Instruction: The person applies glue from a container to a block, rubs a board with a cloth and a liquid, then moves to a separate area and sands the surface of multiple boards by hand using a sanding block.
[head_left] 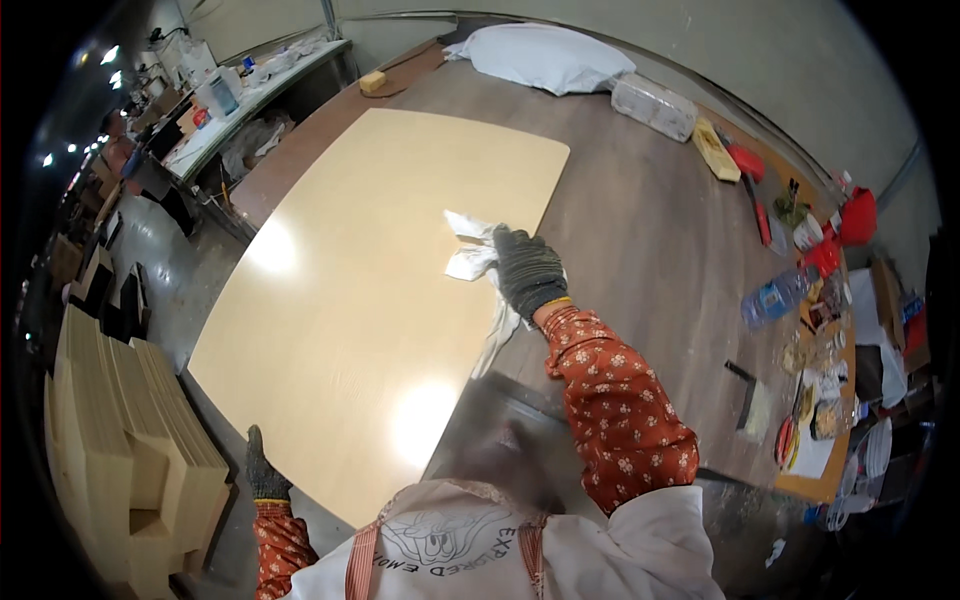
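Observation:
A large pale wooden panel (350, 290) with a smooth, glossy face and a curved far-left edge lies over a brown tabletop. My right hand (528, 268), in a dark grey glove, presses a bunched white cloth (470, 262) onto the panel near its right edge. Part of the cloth trails down over that edge. At the near left edge is my left hand (267, 472), gloved too, closed against the panel's rim; some of its fingers are hidden. Red flowered sleeves cover both forearms.
Stacked pale boards (140, 450) stand at the lower left. Along the brown table's (650, 260) right side lie a plastic bottle (775, 298), scissors (785, 440) and a scraper (745, 400). A wrapped block (653, 107) and white bundle (545, 58) sit at the back. Another person (130, 160) stands far left.

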